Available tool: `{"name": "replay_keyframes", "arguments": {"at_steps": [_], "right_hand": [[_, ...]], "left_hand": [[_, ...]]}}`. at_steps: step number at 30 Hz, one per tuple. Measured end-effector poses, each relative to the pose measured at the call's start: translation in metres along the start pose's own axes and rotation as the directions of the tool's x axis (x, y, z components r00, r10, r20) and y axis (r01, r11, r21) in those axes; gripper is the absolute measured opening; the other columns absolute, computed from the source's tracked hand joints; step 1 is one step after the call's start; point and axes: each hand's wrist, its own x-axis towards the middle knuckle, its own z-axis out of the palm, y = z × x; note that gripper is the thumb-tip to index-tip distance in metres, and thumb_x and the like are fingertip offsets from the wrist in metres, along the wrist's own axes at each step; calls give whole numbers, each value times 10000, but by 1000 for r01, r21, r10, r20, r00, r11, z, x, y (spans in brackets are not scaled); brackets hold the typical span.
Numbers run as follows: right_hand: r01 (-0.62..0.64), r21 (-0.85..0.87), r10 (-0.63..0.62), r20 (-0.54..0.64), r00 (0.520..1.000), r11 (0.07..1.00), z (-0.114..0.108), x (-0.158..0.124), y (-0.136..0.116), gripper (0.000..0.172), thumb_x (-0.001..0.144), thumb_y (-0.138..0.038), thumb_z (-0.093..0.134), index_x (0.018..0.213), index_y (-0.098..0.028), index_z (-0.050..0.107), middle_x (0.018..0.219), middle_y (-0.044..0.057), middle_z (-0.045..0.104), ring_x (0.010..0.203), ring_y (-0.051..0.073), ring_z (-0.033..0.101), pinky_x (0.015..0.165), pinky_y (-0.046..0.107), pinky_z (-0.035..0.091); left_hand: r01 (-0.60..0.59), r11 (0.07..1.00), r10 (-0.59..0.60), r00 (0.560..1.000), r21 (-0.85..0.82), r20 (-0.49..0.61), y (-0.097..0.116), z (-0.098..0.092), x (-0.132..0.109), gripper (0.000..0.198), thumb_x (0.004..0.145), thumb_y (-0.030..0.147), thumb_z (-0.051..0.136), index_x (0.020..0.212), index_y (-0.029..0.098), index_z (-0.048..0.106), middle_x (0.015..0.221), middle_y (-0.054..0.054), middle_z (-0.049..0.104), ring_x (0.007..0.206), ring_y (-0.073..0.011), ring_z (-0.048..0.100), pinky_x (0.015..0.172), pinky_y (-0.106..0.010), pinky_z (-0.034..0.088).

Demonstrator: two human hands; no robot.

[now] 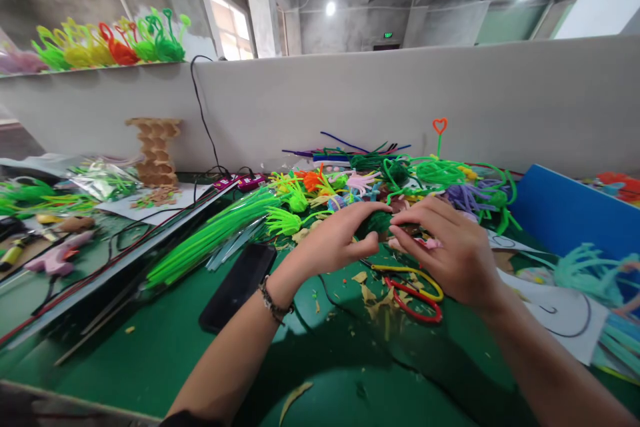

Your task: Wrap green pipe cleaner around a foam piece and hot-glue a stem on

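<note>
My left hand (345, 233) curls its thumb and fingers around a dark green fuzzy piece (379, 222), which looks like bent pipe cleaner. Closed in a pinch, my right hand (453, 247) meets the right edge of that piece with its fingertips. The exact grip point is partly hidden by the fingers. Below my right hand lie scissors (419, 310) with one red and one yellow handle loop, among dry tan scraps (373, 297). Behind both hands is a heap of pipe-cleaner flowers, including a pale pink one (361, 180) and an orange one (313, 179).
A black phone (237, 287) and a bundle of bright green pipe cleaners (215, 237) lie left of my left arm. A glue gun (60, 255) rests farther left. A blue panel (575, 213) stands at right beside white paper (565, 313). A black cable (395, 360) crosses the green table.
</note>
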Motion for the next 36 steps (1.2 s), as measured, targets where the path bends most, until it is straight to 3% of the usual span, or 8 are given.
{"name": "replay_keyframes", "arguments": {"at_steps": [7,11,17,25,36], "right_hand": [[32,-79,-33,-14,999,996,1,0,-2,63,805,-138,530,799,-197,510,690,18,527,669,142,512,605,268,405],[57,-123,-61,-29,998,991,2,0,-2,77,807,-128,525,795,-199,499,678,20,527,671,151,503,614,278,403],[-6,-44,5,-26,1000,999,-1,0,-1,46,809,-159,533,824,-195,511,727,28,550,702,147,528,624,280,420],[-31,0,31,-18,999,1000,-4,0,0,52,803,-139,536,805,-190,525,737,27,571,725,145,550,656,275,433],[-70,-20,69,-51,996,997,1,0,-2,134,803,-158,535,700,-192,455,662,14,520,635,132,506,580,257,410]], "left_hand": [[-85,986,97,992,144,-76,4,0,-1,329,790,194,480,1114,142,456,1090,-117,546,1031,-198,500,901,-363,418],[-122,986,135,984,110,-116,3,-3,-2,304,813,207,505,1113,178,463,1110,-97,536,1071,-184,489,934,-379,404],[-95,993,106,982,74,-155,6,-7,-3,297,804,205,533,1097,200,483,1109,-82,539,1088,-191,484,948,-403,392],[-5,995,16,994,96,-108,5,-3,-4,433,841,218,438,1258,158,341,1205,-129,454,1136,-210,429,973,-394,369],[-96,979,129,975,179,-182,7,13,-1,373,801,122,346,1173,154,343,1161,-125,445,1125,-215,398,991,-419,343]]}}
